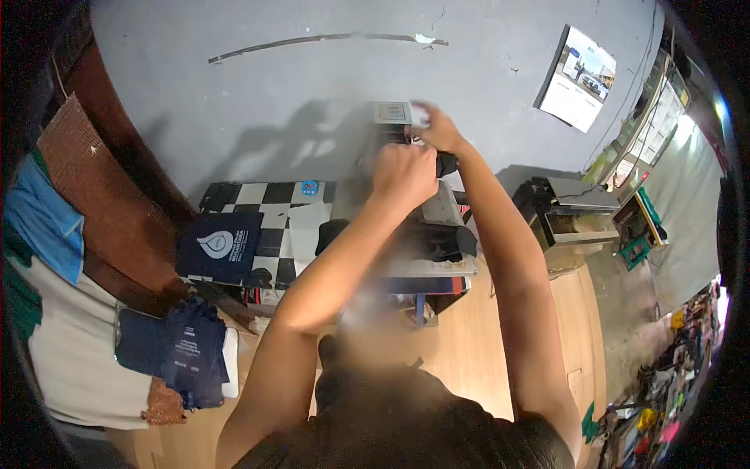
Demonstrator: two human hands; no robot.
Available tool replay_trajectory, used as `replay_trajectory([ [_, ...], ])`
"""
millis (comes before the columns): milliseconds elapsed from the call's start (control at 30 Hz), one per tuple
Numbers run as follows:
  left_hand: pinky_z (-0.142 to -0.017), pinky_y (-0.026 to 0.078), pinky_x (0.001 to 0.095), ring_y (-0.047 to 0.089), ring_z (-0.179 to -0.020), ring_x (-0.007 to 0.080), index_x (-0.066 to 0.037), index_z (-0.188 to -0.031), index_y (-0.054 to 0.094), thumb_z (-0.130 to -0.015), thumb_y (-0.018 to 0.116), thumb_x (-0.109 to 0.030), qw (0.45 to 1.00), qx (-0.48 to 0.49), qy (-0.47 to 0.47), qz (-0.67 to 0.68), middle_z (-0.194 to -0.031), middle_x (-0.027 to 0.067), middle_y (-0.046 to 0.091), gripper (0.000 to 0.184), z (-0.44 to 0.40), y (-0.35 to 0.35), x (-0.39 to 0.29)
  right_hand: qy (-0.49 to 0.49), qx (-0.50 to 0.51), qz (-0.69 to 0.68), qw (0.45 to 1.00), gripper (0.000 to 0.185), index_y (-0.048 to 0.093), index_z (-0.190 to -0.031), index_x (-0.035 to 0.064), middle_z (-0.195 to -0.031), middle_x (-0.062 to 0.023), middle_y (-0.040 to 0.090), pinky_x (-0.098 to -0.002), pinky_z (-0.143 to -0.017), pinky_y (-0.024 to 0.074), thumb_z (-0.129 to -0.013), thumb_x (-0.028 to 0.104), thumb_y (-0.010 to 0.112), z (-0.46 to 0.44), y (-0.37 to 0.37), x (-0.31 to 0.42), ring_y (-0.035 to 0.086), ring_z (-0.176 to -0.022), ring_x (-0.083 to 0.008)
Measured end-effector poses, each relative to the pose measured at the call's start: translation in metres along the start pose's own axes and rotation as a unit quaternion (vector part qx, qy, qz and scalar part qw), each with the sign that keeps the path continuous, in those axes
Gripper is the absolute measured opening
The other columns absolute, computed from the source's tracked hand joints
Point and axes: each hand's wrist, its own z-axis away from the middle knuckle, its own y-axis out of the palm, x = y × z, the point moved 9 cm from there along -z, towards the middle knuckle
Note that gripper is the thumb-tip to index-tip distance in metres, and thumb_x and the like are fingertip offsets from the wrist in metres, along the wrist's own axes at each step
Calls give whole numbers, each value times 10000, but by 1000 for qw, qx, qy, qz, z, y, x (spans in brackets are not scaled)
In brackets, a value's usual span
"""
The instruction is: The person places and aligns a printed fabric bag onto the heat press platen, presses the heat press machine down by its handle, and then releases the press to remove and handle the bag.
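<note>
My left hand (405, 170) is closed in a fist in front of a machine with a dark upright body and a flat grey plate (444, 209). Whatever its fingers wrap round is hidden; a black part (447, 163) shows just to its right. Behind and above it, my right hand (440, 131) reaches to the right side of a white box with a small panel (393, 113). Thumb and fingers are apart there, close to the box's edge. Dark cloth or padding (445, 244) lies on the lower bed of the machine.
Left of the machine, a checkered tabletop (275, 194) bears a navy printed bag (220, 246), white paper (307, 227) and a blue round item (310, 187). Folded navy bags (191, 352) lie lower left. A metal cabinet (574, 223) stands right, beneath a wall calendar (580, 78).
</note>
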Motion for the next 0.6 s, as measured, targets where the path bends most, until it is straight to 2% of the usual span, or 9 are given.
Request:
replay_trajectory([
  [67,-616,555,424,723,-686,294,-90,-761,720,-706,764,-213,999,-36,15,3,-736,139,722,141,-7,-9,1,-80,-216,-138,963,468,751,-1019,28,-991,-169,741,-398,-810,524,-889,470,674,28,-64,63,681,-925,-252],
  [133,-551,533,416,710,-616,282,-85,-722,712,-695,748,-179,997,-68,30,8,-694,146,711,105,-21,-13,3,-19,-57,-229,972,671,743,-996,-15,-971,-205,732,-405,-849,526,-919,629,571,34,-68,104,688,-950,-284],
  [167,-549,528,439,699,-608,305,-70,-714,703,-708,742,-180,992,-119,33,23,-684,163,699,117,-31,-18,7,-15,-59,-228,972,671,743,-996,-15,-971,-205,732,-405,-849,526,-919,629,571,37,-80,120,688,-950,-284],
  [233,-548,523,468,675,-604,354,-103,-700,677,-723,729,-202,980,-189,60,28,-643,139,678,114,-45,-25,13,68,46,-16,996,792,733,-950,-62,-899,-223,723,-396,-835,531,-954,677,448,44,-73,125,701,-916,-310],
  [267,-548,523,468,675,-604,354,-103,-700,677,-723,729,-202,980,-186,64,30,-643,139,678,114,-49,-24,14,72,44,-18,996,792,733,-950,-62,-899,-223,723,-396,-835,531,-954,677,448,45,-75,123,701,-916,-310],
  [367,-556,529,454,676,-604,332,-112,-682,676,-710,736,-234,984,-168,57,34,-648,132,682,139,-65,-36,15,73,51,-18,996,755,733,-878,-31,-802,-213,722,-431,-793,533,-974,637,395,35,-81,124,710,-818,-348],
  [433,-562,531,448,677,-606,333,-117,-679,676,-706,737,-242,984,-168,56,20,-651,129,685,141,-70,-37,18,-27,-47,33,998,585,697,-782,3,-733,-231,688,-481,-757,519,-968,485,421,30,-95,136,674,-733,-420],
  [533,-577,535,440,679,-615,335,-129,-674,673,-710,725,-263,990,-133,35,-9,-663,124,696,149,-87,-34,23,-109,-168,65,978,442,649,-708,26,-714,-242,649,-513,-743,505,-919,350,435,30,-107,143,628,-738,-463],
  [600,-604,538,444,684,-631,333,-129,-668,672,-722,705,-277,986,-158,57,-3,-673,125,702,161,-91,-39,21,-112,-199,60,972,418,641,-695,25,-710,-245,638,-519,-725,502,-906,322,436,26,-111,139,617,-720,-471],
])
